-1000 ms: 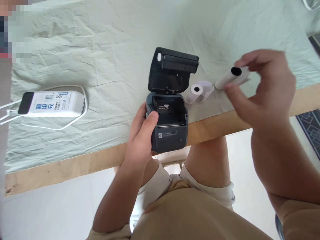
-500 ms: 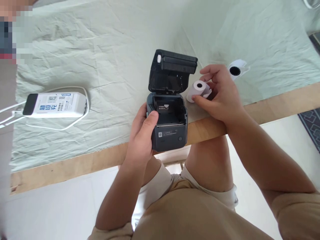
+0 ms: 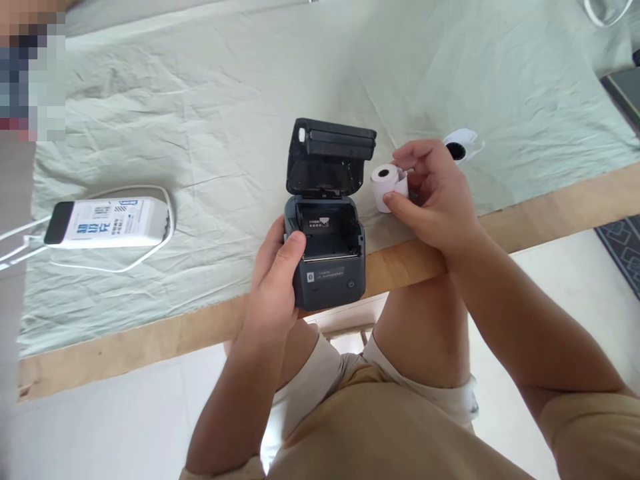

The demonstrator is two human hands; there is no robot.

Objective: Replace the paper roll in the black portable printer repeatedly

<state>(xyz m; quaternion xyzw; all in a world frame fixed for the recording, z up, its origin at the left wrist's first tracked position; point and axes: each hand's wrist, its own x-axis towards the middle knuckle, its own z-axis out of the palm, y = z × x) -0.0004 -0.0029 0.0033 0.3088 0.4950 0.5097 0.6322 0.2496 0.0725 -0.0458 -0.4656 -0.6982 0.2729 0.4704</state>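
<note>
My left hand (image 3: 275, 273) is closed round the left side of a dark grey portable label printer (image 3: 327, 283), its thumb on the rim of the paper bay. The printer's lid (image 3: 327, 163) stands raised, and no roll lies in the bay. To the right of it, my right hand (image 3: 433, 193) grips a small white paper roll (image 3: 385, 190) between thumb and fingers. The roll's dark core faces up, and its loose paper end curls towards my palm. Behind that hand lies a second white roll (image 3: 465, 140) with a black core, partly hidden by my fingers.
A white power strip (image 3: 110, 223) with cables lies at the left on the pale green cloth (image 3: 225, 87). The wooden table edge (image 3: 150, 340) runs in front of my body. A dark flat object (image 3: 623, 93) and a white cable loop (image 3: 607, 17) are at the far right.
The paper roll in my right hand has turned more upright, and its loose end shows more. The printer sits slightly further left and lower in view; the camera has also shifted a little.
</note>
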